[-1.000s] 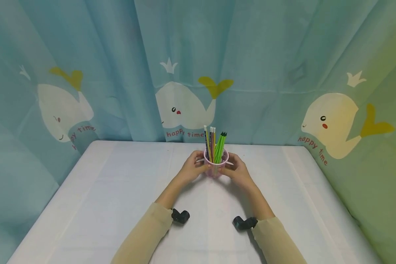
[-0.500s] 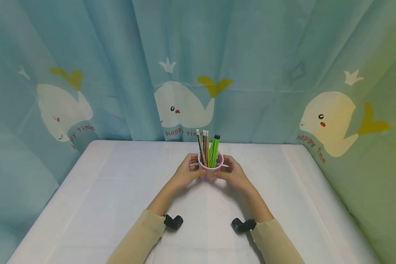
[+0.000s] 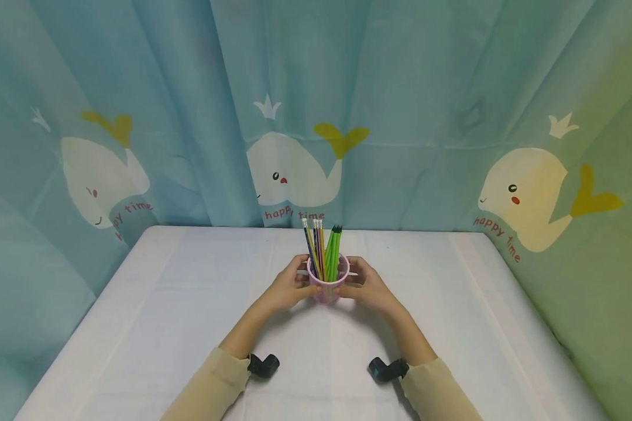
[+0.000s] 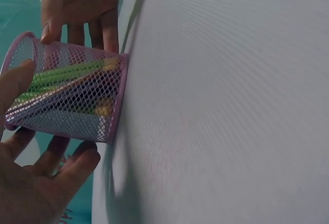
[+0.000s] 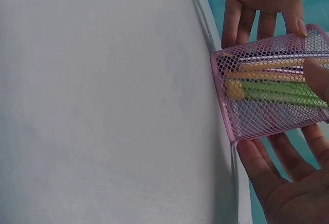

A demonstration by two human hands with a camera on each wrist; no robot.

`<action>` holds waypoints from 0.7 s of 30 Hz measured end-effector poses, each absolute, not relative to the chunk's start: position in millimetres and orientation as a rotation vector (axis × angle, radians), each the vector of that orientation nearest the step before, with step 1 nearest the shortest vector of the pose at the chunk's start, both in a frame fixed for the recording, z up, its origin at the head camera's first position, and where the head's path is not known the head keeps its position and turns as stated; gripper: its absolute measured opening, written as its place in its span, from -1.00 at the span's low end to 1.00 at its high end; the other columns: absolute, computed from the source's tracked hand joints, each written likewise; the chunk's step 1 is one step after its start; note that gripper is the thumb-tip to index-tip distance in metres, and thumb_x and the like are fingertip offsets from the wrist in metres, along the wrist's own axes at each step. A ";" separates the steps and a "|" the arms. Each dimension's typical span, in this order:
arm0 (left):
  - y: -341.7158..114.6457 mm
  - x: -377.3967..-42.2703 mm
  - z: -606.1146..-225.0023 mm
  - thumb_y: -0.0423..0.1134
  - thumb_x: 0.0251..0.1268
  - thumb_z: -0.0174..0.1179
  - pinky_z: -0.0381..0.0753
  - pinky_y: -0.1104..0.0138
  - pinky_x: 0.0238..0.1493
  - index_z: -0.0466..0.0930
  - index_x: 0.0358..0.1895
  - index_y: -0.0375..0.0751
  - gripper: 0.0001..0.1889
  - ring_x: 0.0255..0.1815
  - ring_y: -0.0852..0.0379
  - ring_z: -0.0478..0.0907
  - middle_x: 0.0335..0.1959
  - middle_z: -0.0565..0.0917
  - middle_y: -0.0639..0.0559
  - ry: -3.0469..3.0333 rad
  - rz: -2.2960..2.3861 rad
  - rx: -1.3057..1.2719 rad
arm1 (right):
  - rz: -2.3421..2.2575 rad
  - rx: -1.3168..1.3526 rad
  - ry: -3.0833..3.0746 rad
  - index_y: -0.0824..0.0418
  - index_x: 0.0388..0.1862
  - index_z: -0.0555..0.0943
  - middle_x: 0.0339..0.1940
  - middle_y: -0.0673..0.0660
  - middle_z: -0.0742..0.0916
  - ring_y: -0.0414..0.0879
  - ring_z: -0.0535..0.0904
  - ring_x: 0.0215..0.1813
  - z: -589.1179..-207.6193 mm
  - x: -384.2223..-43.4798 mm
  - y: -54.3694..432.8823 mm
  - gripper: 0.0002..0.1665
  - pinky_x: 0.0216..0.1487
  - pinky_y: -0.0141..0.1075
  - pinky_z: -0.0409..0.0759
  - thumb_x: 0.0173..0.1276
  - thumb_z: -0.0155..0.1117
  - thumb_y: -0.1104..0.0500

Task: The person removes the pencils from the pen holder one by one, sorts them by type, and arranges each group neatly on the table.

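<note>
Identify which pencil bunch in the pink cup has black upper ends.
The green bunch, nearer the right hand: its upper ends are black, while the multicoloured bunch beside it in the pink cup shows pale ones.

Two-handed grip, mirrored pose

Your arms (image 3: 210, 383) extend from the near side, one left, one right, converging toward the far side. Left hand (image 3: 287, 289) and right hand (image 3: 371, 288) face each other, palms inward, both gripping. Thumbs (image 3: 309, 291) sit near, fingers (image 4: 79, 167) curl round on the far side, slightly spread. Wrists (image 3: 398, 316) close to straight. Sleeves (image 3: 442, 389) stop short of the wrists, leaving them bare.
</note>
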State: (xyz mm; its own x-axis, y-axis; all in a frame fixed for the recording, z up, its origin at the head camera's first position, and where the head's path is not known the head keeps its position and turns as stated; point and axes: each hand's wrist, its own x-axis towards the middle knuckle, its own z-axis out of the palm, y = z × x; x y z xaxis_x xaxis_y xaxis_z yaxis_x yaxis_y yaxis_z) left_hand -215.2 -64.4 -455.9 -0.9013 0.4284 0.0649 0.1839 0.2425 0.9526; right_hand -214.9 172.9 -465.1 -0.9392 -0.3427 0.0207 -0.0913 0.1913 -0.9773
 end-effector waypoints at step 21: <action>-92.3 -198.6 -453.2 -0.41 0.10 0.44 0.54 0.07 0.31 0.16 0.39 -0.32 -0.19 0.32 -0.30 0.45 0.34 0.38 -0.34 2.228 1.696 0.578 | -1.731 -0.547 2.186 0.28 0.30 0.37 0.26 0.26 0.55 0.23 0.54 0.25 -459.7 -203.3 159.3 -0.22 0.34 0.12 0.49 0.12 0.51 0.29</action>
State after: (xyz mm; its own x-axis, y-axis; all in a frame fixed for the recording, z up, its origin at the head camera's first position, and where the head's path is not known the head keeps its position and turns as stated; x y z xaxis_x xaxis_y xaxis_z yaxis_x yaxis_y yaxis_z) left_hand -198.6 -92.3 -453.2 -0.8803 0.4741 0.0183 0.1439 0.2301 0.9625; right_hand -203.3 159.3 -459.7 -0.8828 -0.4697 0.0022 -0.1097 0.2016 -0.9733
